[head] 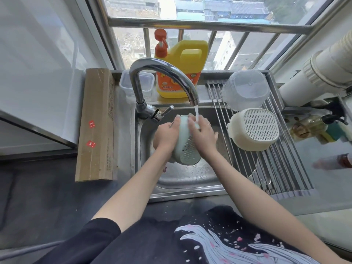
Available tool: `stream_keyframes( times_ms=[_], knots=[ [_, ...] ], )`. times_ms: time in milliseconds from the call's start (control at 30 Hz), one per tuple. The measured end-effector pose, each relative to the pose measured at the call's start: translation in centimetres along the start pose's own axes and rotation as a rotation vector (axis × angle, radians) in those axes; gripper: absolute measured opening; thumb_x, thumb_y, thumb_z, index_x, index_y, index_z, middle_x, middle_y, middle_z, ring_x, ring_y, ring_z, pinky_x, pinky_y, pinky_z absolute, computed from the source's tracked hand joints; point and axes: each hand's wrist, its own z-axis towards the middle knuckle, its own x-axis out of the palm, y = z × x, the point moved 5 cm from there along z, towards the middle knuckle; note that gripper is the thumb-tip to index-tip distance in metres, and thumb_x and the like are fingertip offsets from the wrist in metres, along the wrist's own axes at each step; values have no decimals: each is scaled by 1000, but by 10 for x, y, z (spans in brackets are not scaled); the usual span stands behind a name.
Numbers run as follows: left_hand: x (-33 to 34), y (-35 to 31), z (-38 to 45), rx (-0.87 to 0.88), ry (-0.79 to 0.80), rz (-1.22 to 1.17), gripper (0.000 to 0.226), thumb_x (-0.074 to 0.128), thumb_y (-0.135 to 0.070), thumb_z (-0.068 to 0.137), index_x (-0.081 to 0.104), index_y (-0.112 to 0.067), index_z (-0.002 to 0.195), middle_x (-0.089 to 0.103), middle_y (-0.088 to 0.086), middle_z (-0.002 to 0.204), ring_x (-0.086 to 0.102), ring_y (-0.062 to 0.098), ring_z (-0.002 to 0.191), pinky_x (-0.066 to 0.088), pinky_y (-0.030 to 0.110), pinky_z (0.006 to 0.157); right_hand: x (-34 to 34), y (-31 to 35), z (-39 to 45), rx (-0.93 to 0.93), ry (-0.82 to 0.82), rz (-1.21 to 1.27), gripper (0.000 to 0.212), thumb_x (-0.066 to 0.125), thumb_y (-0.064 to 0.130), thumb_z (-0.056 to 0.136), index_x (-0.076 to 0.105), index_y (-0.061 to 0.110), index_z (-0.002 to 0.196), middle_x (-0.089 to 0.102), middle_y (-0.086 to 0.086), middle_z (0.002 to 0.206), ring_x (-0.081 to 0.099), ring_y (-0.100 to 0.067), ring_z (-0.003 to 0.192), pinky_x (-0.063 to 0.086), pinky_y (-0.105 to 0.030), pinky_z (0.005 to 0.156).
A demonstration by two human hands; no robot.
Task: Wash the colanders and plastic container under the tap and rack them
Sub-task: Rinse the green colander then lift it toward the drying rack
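The pale green colander [187, 147] is held over the sink [190, 180], tilted with its perforated base turned toward the camera, its upper rim just under the stream from the tap [163, 73]. On the left side of the grip, the left hand [167, 132] is curled round the colander's rim, fingers wrapped over the edge. On the right side, the right hand [202, 134] is laid against the outer wall with fingers fairly straight, under the water; whether it grips or only rubs cannot be told.

The rinse would be done best if the colander were turned within the left hand's hold so that each part of the wall passes under the stream, while the perforations are rubbed by the right fingers.

To the right of the grip, 2 pieces already lie upturned on the drying rack [266, 168]: a clear plastic container [246, 90] and a cream colander [255, 128]. The green piece is judged the last to go beside them.
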Motion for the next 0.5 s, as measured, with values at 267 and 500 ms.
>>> stream_keyframes(
  times_ms=[267,500],
  knots=[
    [9,14,4,-218,179,-316,45,64,-59,74,71,-15,69,70,4,77,63,21,75,54,39,79,6,-57,10,372,311,597,48,52,52,85,62,18,117,64,-11,113,61,-24,100,47,-40,86],
    [13,6,-6,-464,679,-587,42,42,-43,98,69,-11,91,68,3,72,66,16,62,55,24,60,5,-70,-9,712,216,1250,32,44,21,97,64,10,75,65,-10,77,57,-24,77,50,-37,74]
  ],
)
